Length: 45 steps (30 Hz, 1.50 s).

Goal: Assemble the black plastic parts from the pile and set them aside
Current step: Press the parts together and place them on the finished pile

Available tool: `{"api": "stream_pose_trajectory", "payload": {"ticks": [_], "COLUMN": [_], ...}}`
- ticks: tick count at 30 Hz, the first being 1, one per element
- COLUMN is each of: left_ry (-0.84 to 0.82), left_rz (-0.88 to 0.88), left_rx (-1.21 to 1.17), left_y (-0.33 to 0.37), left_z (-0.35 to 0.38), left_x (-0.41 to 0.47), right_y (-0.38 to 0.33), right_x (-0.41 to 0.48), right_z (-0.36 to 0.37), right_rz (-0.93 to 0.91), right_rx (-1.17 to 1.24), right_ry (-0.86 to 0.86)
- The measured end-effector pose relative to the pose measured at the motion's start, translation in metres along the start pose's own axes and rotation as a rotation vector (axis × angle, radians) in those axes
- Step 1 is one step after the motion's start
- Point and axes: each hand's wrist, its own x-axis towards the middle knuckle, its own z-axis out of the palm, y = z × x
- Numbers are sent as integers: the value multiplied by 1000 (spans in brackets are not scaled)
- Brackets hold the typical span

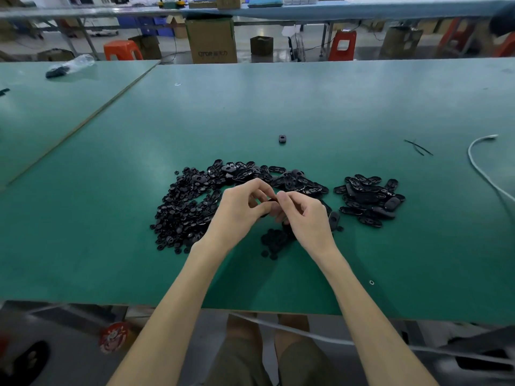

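We've got both hands meeting low-centre over the table. Our left hand has thumb & fingers curled in, pinching a black part. Our right hand meets it from the other side w/ fingertips curled onto the same part, so it's held from both sides w/ no gap showing. Fingers hide most of the part, so we can't tell its long axis, or whether it's one piece or two pressed together.

The relation that counts: the part sits right btw the two hands, just above the near edge of the loose pile, which spreads to the left & behind the hands. A separate heap of oval pieces lies off to the right, w/ bare table btw it & the loose pile. We take that for the done ones. Our right hand is clearly nearer to it; the left would have to cross over.

So we judge this is the press-together step, w/ the set-aside not yet done. Next move prob. needs the left to let go & the right to carry the part rightward to the heap. A few round bits lie just beneath the hands, toward the wrists, & a careless sweep could scatter them.
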Motion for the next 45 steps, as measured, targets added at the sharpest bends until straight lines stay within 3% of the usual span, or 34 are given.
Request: {"api": "stream_pose_trajectory", "payload": {"ticks": [6,10,14,26,32,45], "left_ry": [-3,13,118,-32,-20,231], "left_rz": [100,71,-27,-53,-61,-64], "left_rx": [26,33,254,427,484,-151], "left_y": [2,0,-11,-11,-12,0], "left_z": [2,-8,-26,-10,3,30], "left_x": [-2,0,7,6,9,4], "right_y": [2,3,3,3,3,4], "right_x": [0,1,0,1,1,2], "right_z": [-1,-1,-2,-1,-1,-1], "right_rz": [17,47,70,68,81,92], "right_rx": [60,119,143,140,174,182], "right_ry": [31,68,89,100,105,149]}}
